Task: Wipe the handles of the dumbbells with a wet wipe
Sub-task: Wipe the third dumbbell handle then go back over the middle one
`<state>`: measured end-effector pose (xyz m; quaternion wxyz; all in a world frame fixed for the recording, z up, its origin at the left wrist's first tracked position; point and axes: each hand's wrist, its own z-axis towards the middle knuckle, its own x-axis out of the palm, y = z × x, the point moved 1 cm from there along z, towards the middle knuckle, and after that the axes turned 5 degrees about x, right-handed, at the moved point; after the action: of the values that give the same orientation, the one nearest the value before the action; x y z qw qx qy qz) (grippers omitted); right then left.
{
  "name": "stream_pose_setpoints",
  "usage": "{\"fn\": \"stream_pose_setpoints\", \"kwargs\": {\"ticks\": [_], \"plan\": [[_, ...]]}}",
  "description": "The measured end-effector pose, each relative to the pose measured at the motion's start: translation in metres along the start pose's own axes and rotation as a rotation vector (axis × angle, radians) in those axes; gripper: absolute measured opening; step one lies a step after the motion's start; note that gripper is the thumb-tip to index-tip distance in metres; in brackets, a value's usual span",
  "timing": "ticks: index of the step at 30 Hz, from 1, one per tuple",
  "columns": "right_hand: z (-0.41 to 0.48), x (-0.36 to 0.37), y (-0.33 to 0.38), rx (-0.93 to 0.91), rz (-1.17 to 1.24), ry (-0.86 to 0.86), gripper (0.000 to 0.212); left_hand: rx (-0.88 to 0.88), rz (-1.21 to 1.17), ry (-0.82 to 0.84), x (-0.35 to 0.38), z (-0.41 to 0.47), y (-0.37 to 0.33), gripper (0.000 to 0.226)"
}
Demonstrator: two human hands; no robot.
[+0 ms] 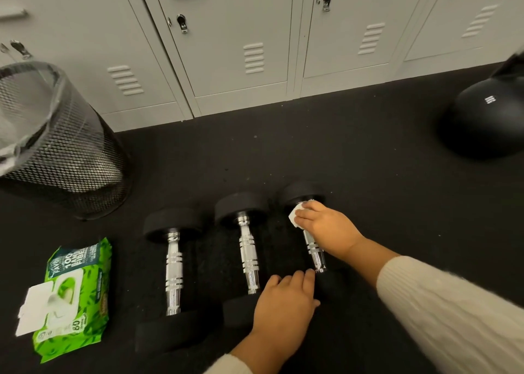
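Three dumbbells with chrome handles and black heads lie side by side on the dark floor: the left dumbbell (173,271), the middle dumbbell (247,257) and the right dumbbell (314,249). My right hand (326,226) presses a white wet wipe (295,216) around the far end of the right dumbbell's handle, just below its far head. My left hand (286,300) rests on the near black head of the right dumbbell, fingers curled over it, hiding most of that head.
A green pack of wet wipes (75,297) with its lid flipped open lies at the left. A black mesh bin (56,138) with a plastic liner stands behind it. Grey lockers (241,47) line the back. A black rounded weight (487,118) sits at the far right.
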<state>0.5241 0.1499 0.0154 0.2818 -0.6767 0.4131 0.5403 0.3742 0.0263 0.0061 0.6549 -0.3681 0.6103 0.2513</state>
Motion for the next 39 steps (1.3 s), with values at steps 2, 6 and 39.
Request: {"fn": "stream_pose_setpoints", "kwargs": {"ticks": [2,6,39], "plan": [[0.001,0.001,-0.004,0.018,-0.008,0.019,0.053,0.003,0.011,-0.003,0.001,-0.001,0.0,0.059],[-0.001,0.014,-0.008,0.233,0.298,-0.074,0.047,0.003,0.011,-0.005,0.0,-0.001,0.0,0.057],[-0.016,-0.023,-0.002,0.19,0.445,0.231,0.021,-0.001,0.033,-0.109,0.001,-0.003,0.001,0.06]]}}
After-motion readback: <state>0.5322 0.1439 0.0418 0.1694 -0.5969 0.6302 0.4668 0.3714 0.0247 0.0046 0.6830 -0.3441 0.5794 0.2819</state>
